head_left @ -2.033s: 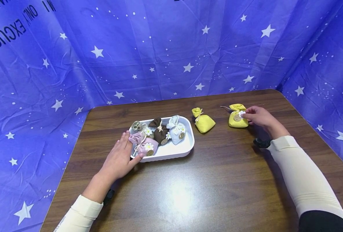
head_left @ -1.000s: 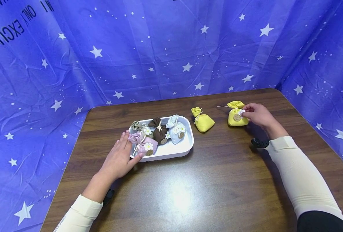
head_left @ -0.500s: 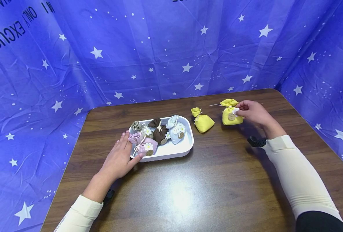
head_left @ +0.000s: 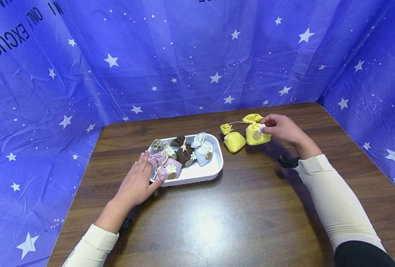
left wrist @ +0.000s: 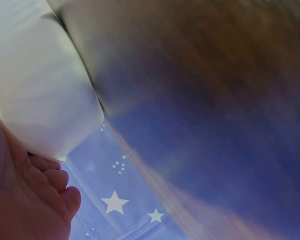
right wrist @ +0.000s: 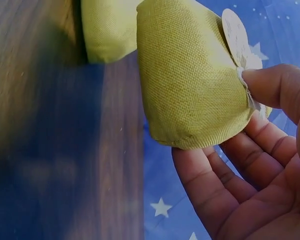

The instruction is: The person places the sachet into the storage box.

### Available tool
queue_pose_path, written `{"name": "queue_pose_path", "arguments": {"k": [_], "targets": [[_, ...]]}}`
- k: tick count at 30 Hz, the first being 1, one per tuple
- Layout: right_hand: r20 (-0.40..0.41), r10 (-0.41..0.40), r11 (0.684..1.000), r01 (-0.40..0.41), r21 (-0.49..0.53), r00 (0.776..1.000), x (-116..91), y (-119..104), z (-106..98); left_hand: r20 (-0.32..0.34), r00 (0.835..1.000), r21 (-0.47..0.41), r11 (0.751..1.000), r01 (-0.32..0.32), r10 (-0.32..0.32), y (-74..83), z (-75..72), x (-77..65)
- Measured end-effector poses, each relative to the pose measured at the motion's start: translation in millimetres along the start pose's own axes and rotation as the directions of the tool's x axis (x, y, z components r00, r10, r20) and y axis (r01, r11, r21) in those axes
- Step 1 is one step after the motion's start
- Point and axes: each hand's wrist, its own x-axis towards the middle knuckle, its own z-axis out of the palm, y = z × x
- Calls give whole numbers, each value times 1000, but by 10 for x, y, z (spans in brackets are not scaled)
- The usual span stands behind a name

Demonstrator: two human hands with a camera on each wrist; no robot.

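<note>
My right hand [head_left: 282, 128] pinches a yellow drawstring sachet [head_left: 258, 138] by its side, near a white flower and a round tag. In the right wrist view the thumb presses the flower against the yellow cloth [right wrist: 190, 75], with fingers behind and below. A second yellow sachet [head_left: 235, 142] lies just left of it, the two close together. My left hand [head_left: 136, 181] rests with straight fingers along the left end of the white tray [head_left: 201, 173]. Inside the tray lie a pink sachet [head_left: 171, 165], a brown one [head_left: 185, 152], a pale blue one [head_left: 202, 150] and a partly hidden olive-grey one [head_left: 157, 144].
The brown wooden table [head_left: 251, 215] has a bright light reflection in front of the tray. A blue curtain with white stars [head_left: 184, 55] hangs along its back and sides. White sleeves cover both forearms, with a black band at each wrist.
My right hand has carried the yellow sachet leftward, up beside the other yellow one. The left hand and the tray have stayed in place.
</note>
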Motion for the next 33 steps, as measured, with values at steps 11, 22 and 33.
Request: {"name": "queue_pose_path", "arguments": {"k": [11, 22, 33], "targets": [[51, -38, 999, 36, 36, 998, 65, -110, 116, 11, 1000, 6, 1000, 3, -3, 9, -13, 2], [62, -69, 997, 66, 41, 996, 98, -295, 227, 20, 1000, -2, 1000, 3, -3, 7, -19, -1], [74, -109, 992, 105, 64, 991, 143, -512, 343, 3, 1000, -4, 1000, -1, 1, 2, -14, -6]]}}
